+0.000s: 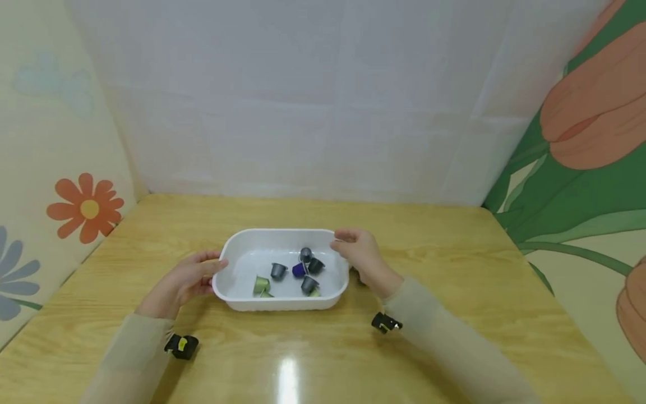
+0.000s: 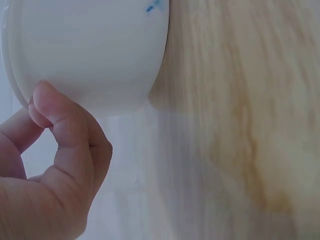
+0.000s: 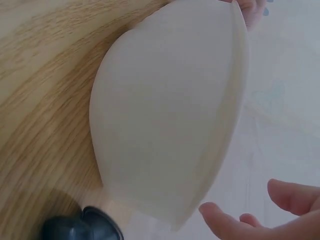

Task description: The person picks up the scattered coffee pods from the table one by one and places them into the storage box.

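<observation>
A white plastic basin [image 1: 282, 303] with rounded corners sits on the table. Several coffee capsules lie loose inside it: light green [image 1: 262, 284], grey [image 1: 278, 271], purple [image 1: 299, 270] and dark ones. My left hand [image 1: 189, 278] pinches the basin's left rim, thumb on the inner side and fingers outside; the left wrist view shows this hand [image 2: 70, 145] close against the wall. Near the far right corner is my right hand [image 1: 360, 255]. In the right wrist view, its thumb and fingers [image 3: 220, 220] are spread, with a fingertip close to the rim; contact cannot be told.
A dark capsule [image 1: 359, 276] lies on the wooden table [image 1: 303, 348] beside the basin, partly behind my right hand; dark rounded pieces [image 3: 102, 222] show there in the right wrist view. White cloth [image 1: 323, 112] hangs behind, with flower-printed panels [image 1: 580, 146] at both sides.
</observation>
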Demonstrator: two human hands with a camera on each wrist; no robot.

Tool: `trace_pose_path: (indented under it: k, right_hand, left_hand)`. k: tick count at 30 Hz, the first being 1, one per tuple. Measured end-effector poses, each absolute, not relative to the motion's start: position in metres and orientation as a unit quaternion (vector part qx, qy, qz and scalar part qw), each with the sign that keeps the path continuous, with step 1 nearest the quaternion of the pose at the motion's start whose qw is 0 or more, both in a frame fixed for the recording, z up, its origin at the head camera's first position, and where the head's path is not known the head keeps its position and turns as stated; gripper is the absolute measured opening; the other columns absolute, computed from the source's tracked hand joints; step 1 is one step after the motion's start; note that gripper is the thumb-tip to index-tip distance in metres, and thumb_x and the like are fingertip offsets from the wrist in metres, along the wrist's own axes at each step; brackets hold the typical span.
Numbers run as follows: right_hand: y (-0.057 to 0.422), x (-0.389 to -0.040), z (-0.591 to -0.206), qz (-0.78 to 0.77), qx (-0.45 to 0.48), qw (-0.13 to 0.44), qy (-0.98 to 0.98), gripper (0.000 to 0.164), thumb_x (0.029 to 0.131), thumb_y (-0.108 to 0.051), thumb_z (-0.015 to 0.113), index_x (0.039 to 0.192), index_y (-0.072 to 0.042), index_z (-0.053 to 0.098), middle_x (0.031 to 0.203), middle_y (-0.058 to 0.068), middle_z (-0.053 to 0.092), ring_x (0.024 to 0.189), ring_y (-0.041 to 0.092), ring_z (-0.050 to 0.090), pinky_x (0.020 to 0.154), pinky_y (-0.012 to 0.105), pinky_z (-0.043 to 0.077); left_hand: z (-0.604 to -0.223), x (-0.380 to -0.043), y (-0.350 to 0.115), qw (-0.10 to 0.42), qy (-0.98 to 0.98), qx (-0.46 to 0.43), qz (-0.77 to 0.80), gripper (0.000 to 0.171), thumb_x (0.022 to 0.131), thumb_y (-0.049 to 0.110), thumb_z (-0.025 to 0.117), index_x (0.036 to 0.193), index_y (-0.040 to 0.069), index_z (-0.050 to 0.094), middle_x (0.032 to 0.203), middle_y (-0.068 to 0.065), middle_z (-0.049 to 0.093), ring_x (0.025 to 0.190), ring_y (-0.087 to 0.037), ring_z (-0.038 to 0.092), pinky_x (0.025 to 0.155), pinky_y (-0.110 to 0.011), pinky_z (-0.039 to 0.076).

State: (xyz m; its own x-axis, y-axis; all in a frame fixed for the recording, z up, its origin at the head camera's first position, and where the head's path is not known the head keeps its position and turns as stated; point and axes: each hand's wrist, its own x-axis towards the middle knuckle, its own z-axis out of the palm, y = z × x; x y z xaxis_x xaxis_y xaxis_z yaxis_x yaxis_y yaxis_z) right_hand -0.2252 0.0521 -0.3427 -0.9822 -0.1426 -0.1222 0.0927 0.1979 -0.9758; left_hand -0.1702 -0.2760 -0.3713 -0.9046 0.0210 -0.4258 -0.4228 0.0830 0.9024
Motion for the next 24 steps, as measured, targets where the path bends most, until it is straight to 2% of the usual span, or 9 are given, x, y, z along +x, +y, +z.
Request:
trace_pose_path:
  k: [3, 6, 13, 19, 24]
  right_hand:
    - [0.06, -0.226, -0.342, -0.648, -0.017, 0.079, 0.757, 0.033, 0.089, 0.001, 0.065, 0.121, 0.008, 0.059, 0.123, 0.025, 0.06, 0.111, 0.033, 0.059, 0.093, 0.041, 0.049]
    - [0.07, -0.226, -0.342, -0.66, -0.022, 0.076, 0.747, 0.034, 0.09, 0.0, 0.063, 0.122, 0.009, 0.058, 0.123, 0.025, 0.059, 0.112, 0.032, 0.058, 0.095, 0.042, 0.048]
    - [0.095, -0.214, -0.347, -0.632, -0.049, 0.053, 0.772, 0.036, 0.09, -0.003, 0.064, 0.123, 0.012, 0.056, 0.121, 0.024, 0.061, 0.112, 0.032, 0.059, 0.095, 0.038, 0.049]
    - [0.107, -0.213, -0.359, -0.596, -0.04, 0.058, 0.8, 0.045, 0.091, -0.001, 0.064, 0.131, 0.013, 0.05, 0.135, 0.028, 0.05, 0.127, 0.04, 0.046, 0.104, 0.044, 0.039]
    - [0.113, -0.211, -0.373, -0.566, -0.055, 0.067, 0.82, 0.053, 0.091, -0.003, 0.065, 0.135, 0.016, 0.043, 0.139, 0.03, 0.043, 0.131, 0.044, 0.04, 0.106, 0.048, 0.035]
  left_hand:
    - [-0.37, -0.171, -0.278, 0.162, 0.713, -0.141, 0.667, 0.038, 0.1, 0.017, 0.055, 0.13, 0.0, 0.038, 0.086, -0.001, 0.057, 0.069, -0.013, 0.056, 0.061, -0.026, 0.053]
    - [-0.37, -0.173, -0.28, 0.162, 0.715, -0.133, 0.667, 0.034, 0.1, 0.016, 0.055, 0.126, 0.001, 0.04, 0.086, -0.001, 0.056, 0.069, -0.013, 0.056, 0.061, -0.026, 0.053]
    - [-0.369, -0.173, -0.281, 0.167, 0.718, -0.137, 0.662, 0.037, 0.1, 0.016, 0.054, 0.129, -0.001, 0.037, 0.086, -0.001, 0.056, 0.069, -0.013, 0.055, 0.061, -0.025, 0.052]
    - [-0.371, -0.173, -0.282, 0.164, 0.716, -0.135, 0.665, 0.039, 0.1, 0.015, 0.055, 0.13, -0.002, 0.036, 0.086, -0.001, 0.057, 0.07, -0.014, 0.057, 0.062, -0.026, 0.053]
    - [-0.372, -0.173, -0.283, 0.163, 0.717, -0.139, 0.664, 0.04, 0.1, 0.015, 0.054, 0.131, -0.002, 0.036, 0.087, -0.002, 0.058, 0.07, -0.014, 0.057, 0.062, -0.027, 0.054]
